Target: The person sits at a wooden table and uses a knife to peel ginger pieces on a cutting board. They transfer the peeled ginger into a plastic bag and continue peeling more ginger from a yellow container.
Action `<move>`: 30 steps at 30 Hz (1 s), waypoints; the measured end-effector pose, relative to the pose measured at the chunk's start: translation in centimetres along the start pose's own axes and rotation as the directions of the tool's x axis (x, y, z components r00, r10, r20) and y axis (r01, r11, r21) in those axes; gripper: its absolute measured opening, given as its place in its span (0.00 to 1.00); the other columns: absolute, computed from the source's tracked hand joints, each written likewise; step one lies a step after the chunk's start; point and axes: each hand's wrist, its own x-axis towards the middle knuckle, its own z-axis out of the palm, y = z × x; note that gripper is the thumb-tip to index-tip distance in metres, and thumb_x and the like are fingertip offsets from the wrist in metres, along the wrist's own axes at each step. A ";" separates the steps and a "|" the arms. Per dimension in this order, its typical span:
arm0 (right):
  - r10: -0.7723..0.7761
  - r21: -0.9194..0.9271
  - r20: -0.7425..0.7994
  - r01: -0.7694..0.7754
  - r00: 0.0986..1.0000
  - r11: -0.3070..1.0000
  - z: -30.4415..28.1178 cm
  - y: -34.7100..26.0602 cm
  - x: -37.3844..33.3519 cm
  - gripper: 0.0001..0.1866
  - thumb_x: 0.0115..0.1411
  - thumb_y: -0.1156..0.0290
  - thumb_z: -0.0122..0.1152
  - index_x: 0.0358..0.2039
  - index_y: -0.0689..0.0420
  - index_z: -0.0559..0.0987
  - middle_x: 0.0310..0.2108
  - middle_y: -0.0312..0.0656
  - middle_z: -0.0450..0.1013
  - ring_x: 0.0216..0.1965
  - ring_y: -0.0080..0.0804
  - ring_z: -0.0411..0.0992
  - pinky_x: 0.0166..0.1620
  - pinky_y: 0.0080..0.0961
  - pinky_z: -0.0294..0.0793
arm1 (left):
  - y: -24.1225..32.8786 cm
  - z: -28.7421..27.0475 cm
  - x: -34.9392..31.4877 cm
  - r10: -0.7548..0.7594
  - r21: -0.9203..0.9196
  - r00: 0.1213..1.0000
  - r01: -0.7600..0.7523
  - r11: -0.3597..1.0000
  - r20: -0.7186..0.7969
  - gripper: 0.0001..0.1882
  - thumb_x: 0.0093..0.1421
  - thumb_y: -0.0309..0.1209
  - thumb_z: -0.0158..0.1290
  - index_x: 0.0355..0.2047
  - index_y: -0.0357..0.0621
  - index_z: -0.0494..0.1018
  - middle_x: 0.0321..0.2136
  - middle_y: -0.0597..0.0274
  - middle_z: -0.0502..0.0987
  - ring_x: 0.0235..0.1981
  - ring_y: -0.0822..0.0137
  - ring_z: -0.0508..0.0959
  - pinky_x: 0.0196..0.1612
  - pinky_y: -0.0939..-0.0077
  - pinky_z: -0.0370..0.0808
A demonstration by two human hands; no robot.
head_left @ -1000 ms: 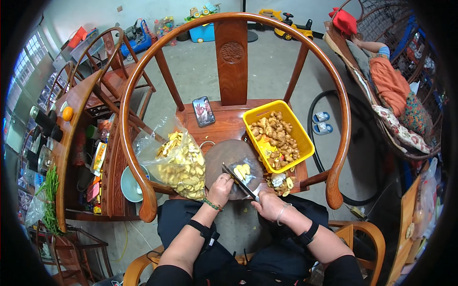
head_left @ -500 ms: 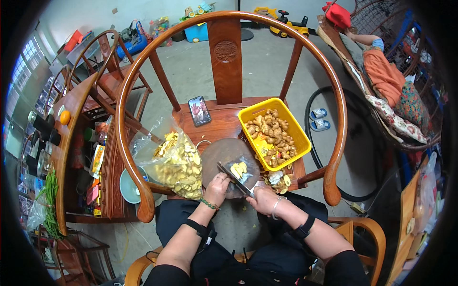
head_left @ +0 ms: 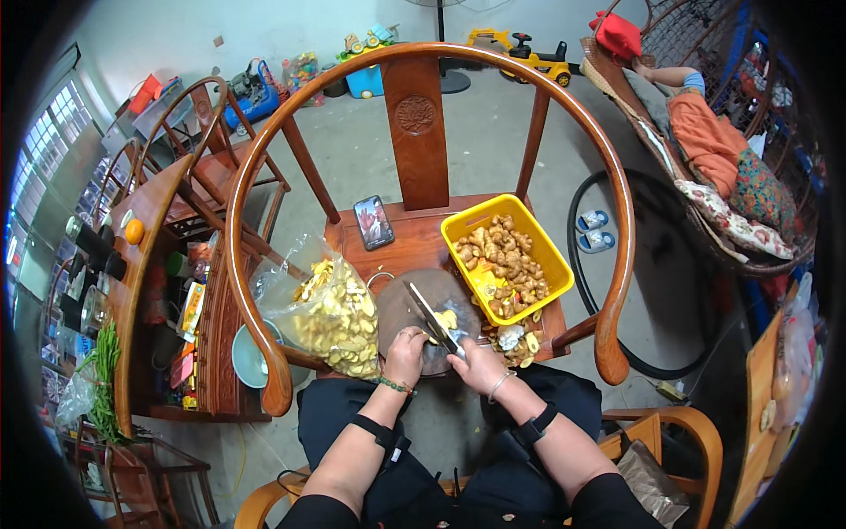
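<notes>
A round dark chopping board point(head_left: 398, 309) rests at the front of a wooden armchair's seat. My right hand point(head_left: 477, 365) grips a knife point(head_left: 430, 310) by its handle, the blade slanting up to the left over the board. Beside the blade, my left hand point(head_left: 404, 356) has its fingers bent and closed; what they pinch is hidden. Pale yellow ginger slices point(head_left: 449, 319) lie right of the blade, partly covered by it. A clear plastic bag full of sliced ginger point(head_left: 339, 322) stands left of the board. To the right, a yellow basket point(head_left: 559, 280) holds whole ginger roots point(head_left: 507, 256).
A phone point(head_left: 374, 222) lies on the seat behind the board. Trimmings point(head_left: 529, 342) sit in front of the basket. A light blue bowl point(head_left: 249, 360) is left of the bag. The chair's curved armrail point(head_left: 622, 220) surrounds the seat. Slippers point(head_left: 596, 231) and a black hose point(head_left: 575, 264) are on the floor.
The view has shifted slightly. The knife has moved left over the board relative to the slices, now covering part of them. My two hands are closer together.
</notes>
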 end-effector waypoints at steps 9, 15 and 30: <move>-0.048 0.270 -0.054 0.061 0.997 0.961 -2.7 0.3 0.3 0.19 0.62 0.58 0.58 0.32 0.63 0.68 0.24 0.56 0.73 0.20 0.47 0.74 0.27 0.40 0.72 | 1.8 -0.2 2.8 -0.024 0.106 0.991 0.010 0.994 0.132 0.18 0.51 0.20 0.52 0.44 0.43 0.75 0.51 0.54 0.72 0.51 0.50 0.72 0.52 0.63 0.73; 0.054 0.278 -0.071 -0.032 0.996 0.960 -4.1 1.3 0.0 0.20 0.60 0.57 0.60 0.31 0.63 0.69 0.24 0.55 0.73 0.28 0.52 0.74 0.33 0.41 0.72 | 1.2 -1.1 6.2 0.207 0.287 0.827 -0.399 0.871 0.522 0.18 0.60 0.32 0.41 0.51 0.52 0.71 0.56 0.60 0.68 0.62 0.48 0.61 0.60 0.55 0.63; 0.022 0.361 -0.125 0.025 0.992 0.932 -5.9 0.9 -0.7 0.20 0.58 0.58 0.62 0.30 0.63 0.70 0.23 0.55 0.73 0.27 0.53 0.73 0.32 0.40 0.72 | 0.7 0.9 7.9 0.100 0.126 0.640 -0.298 0.946 0.762 0.14 0.51 0.24 0.54 0.40 0.43 0.70 0.37 0.49 0.71 0.41 0.47 0.73 0.44 0.57 0.73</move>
